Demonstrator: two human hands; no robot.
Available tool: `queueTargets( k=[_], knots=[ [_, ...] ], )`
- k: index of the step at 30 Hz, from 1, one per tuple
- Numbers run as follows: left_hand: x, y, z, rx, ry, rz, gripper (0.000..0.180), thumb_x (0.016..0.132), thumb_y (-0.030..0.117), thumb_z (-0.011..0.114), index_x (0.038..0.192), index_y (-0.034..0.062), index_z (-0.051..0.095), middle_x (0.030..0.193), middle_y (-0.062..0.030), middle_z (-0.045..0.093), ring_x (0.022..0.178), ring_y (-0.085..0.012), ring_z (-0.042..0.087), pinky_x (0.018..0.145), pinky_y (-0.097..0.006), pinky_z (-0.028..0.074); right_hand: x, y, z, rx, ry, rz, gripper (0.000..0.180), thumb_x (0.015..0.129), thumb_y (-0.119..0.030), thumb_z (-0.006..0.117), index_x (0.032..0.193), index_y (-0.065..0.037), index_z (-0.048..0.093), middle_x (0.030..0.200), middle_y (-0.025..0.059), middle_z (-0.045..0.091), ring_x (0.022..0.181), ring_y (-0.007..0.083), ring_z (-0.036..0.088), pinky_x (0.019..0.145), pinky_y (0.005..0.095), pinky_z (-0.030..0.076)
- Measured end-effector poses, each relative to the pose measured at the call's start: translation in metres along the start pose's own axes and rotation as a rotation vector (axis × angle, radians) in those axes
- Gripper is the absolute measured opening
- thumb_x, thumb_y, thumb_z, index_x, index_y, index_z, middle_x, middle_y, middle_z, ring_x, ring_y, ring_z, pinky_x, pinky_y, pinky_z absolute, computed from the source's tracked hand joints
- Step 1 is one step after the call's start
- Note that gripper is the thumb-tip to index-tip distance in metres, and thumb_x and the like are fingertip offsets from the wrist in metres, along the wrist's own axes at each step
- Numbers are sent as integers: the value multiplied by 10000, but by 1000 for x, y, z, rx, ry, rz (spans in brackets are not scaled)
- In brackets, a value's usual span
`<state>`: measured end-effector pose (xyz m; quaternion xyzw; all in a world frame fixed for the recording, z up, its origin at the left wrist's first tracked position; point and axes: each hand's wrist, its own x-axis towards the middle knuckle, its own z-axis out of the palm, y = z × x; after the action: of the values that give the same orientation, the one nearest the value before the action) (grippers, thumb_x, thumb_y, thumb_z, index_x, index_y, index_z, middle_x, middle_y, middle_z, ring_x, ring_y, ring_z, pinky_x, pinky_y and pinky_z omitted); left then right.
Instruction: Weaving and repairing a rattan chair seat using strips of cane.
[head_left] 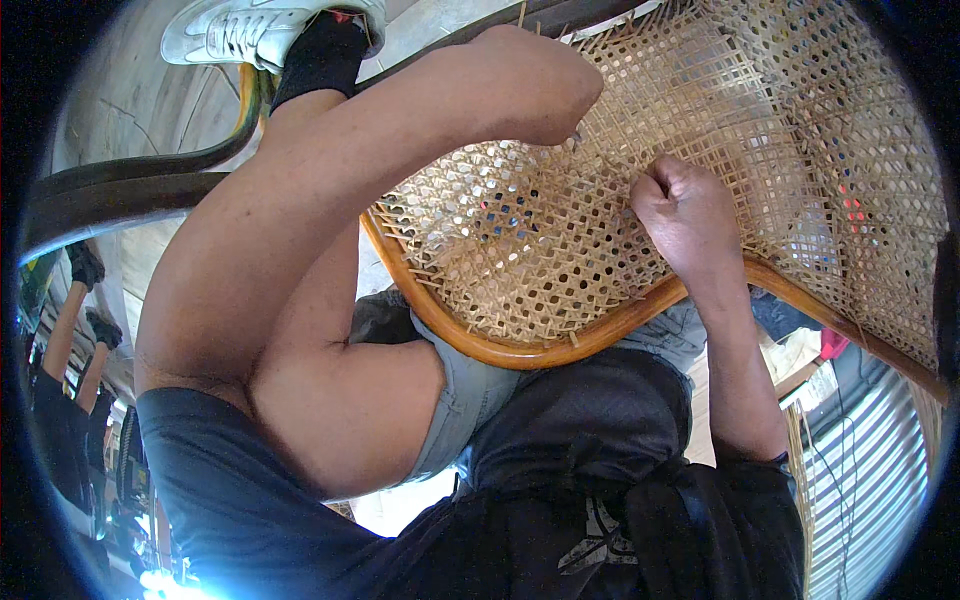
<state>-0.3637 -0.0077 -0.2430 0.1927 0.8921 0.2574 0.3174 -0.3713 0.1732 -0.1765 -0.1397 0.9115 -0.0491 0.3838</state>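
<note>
A wooden frame [497, 353] with an open-weave cane panel [560, 240] lies across my lap, its strands crossing in a net with many small holes. Loose cane ends stick out along the frame's inner edge. My left hand [545, 88] is closed in a fist over the far left part of the weave, knuckles up. Closer in and to the right, my right hand [690, 212] is curled with thumb and fingers pressed together against the cane. What either hand grips is hidden by its fingers.
Dark curved wooden bars [130, 205] extend at the left, near my white shoe [235, 35]. The cane continues up a taller section [860, 130] at the right. A corrugated metal sheet [870, 490] stands at lower right. Another person's legs [70, 340] show at the far left.
</note>
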Motion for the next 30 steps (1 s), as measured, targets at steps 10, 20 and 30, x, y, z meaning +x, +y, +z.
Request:
queueTargets(
  k=[10, 20, 30],
  knots=[
    [-5, 23, 1, 103, 70, 111, 139, 726, 115, 617, 815, 34, 688, 797, -140, 675, 760, -285, 672, 612, -402, 532, -5, -3, 4, -8, -18, 20, 213, 741, -186, 530, 727, 11, 611, 702, 250, 585, 671, 402, 596, 636, 460, 481],
    [-3, 29, 12, 96, 124, 143, 120, 711, 103, 630, 791, 42, 696, 770, -122, 675, 758, -265, 675, 624, -377, 534, -10, 5, 18, -100, 63, -78, 207, 788, -180, 549, 701, 3, 594, 683, 231, 591, 656, 403, 600, 601, 474, 480],
    [-3, 18, 17, 86, 81, 132, 110, 712, 71, 614, 791, 48, 687, 783, -125, 673, 760, -279, 671, 615, -379, 537, -13, 9, 22, -53, 95, -90, 200, 797, -181, 529, 698, -12, 572, 659, 229, 582, 631, 408, 587, 593, 476, 477]
  ],
)
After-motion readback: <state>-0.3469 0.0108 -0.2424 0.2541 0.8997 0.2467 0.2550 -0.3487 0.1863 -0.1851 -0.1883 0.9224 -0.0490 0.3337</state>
